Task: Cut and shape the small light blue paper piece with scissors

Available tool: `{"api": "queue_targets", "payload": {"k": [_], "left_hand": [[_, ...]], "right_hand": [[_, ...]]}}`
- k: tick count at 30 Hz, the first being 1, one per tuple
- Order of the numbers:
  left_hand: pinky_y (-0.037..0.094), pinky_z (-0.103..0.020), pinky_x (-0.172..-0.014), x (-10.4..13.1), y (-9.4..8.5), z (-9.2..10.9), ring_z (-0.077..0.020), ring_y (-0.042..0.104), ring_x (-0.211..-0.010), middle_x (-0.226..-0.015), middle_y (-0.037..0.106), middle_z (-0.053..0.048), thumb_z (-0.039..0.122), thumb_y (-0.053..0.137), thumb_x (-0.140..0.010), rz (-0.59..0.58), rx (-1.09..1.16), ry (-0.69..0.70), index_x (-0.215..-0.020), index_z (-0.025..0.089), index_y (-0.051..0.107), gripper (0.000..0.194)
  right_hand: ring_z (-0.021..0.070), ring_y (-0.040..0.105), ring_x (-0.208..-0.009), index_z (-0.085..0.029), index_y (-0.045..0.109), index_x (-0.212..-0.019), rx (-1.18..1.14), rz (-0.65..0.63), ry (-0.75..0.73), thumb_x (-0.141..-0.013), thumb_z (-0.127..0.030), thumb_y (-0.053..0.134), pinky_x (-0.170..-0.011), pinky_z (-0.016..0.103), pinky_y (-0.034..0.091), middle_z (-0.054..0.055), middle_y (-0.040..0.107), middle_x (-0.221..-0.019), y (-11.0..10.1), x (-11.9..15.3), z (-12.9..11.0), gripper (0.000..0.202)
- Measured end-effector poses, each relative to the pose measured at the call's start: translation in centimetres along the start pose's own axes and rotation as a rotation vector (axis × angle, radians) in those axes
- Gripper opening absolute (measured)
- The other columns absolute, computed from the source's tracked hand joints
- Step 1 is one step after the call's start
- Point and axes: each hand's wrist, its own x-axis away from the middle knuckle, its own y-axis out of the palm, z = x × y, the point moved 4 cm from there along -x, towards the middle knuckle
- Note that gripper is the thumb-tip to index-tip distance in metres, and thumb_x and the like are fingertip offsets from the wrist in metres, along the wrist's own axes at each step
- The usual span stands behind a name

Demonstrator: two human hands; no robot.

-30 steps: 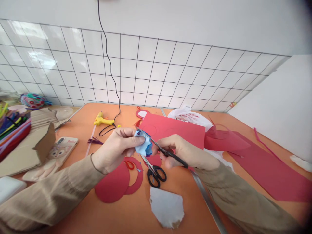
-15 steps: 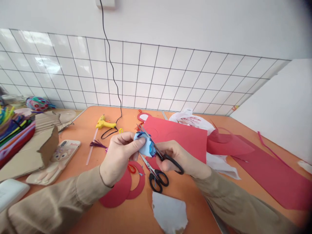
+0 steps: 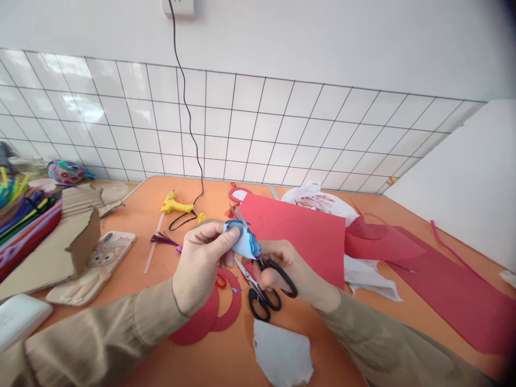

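Observation:
My left hand (image 3: 205, 252) pinches a small light-blue paper piece (image 3: 243, 243) with a darker blue, scalloped edge between thumb and fingers. In my right hand (image 3: 288, 269) is a pair of black-handled scissors (image 3: 285, 279). Their blades point up and away, slightly parted, and lie at the piece's far right edge; part of them is hidden behind it. A second pair of scissors (image 3: 260, 303) lies on the table just below both hands. Red paper rings and discs (image 3: 195, 321) rest under my left wrist, beside a small red loop (image 3: 220, 281).
A yellow glue gun (image 3: 175, 204) with a black cord stands at the back left of the orange table (image 3: 193, 365). Red card sheets (image 3: 306, 236), a white plastic bag (image 3: 318, 199) and torn white paper (image 3: 282, 352) lie around. Cardboard (image 3: 52, 252) and a phone (image 3: 97, 263) are left.
The scissor blades have opened a little wider, and my right hand has turned slightly at the blue piece's edge. The whole view has shifted slightly.

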Motion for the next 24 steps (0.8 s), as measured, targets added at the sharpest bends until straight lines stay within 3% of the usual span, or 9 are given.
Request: {"api": "queue_targets", "payload": {"k": [8,15,24], "left_hand": [[0.034,-0.021,-0.047,-0.2,0.1,0.1,-0.0072,0.046,-0.044,-0.045,0.056,0.001,0.033,0.073,-0.081,0.014,0.007,-0.014,-0.058,0.015,0.066,0.029],[0.031,-0.019,-0.044,-0.3,0.0,0.3,-0.0055,0.042,-0.042,-0.044,0.056,0.002,0.032,0.074,-0.079,0.019,0.012,-0.026,-0.056,0.016,0.065,0.029],[0.026,-0.021,-0.041,-0.3,0.2,1.7,-0.0056,0.035,-0.041,-0.044,0.051,0.003,0.030,0.075,-0.076,-0.028,-0.141,0.035,-0.057,0.016,0.067,0.025]], "right_hand": [[0.0070,0.032,-0.048,-0.014,0.056,-0.076,-0.038,0.082,0.029,-0.065,-0.071,0.075,-0.047,0.024,0.024,-0.007,0.041,-0.055,0.6,0.2,0.3,0.061],[0.0086,0.036,-0.051,-0.015,0.055,-0.087,0.025,-0.011,0.036,-0.072,-0.075,0.066,-0.047,0.024,0.028,-0.005,0.047,-0.061,0.8,0.3,-0.8,0.062],[0.0104,0.039,-0.054,-0.015,0.057,-0.079,0.093,-0.079,0.038,-0.075,-0.071,0.067,-0.051,0.026,0.029,-0.003,0.048,-0.062,-0.2,0.5,-1.7,0.057]]}}
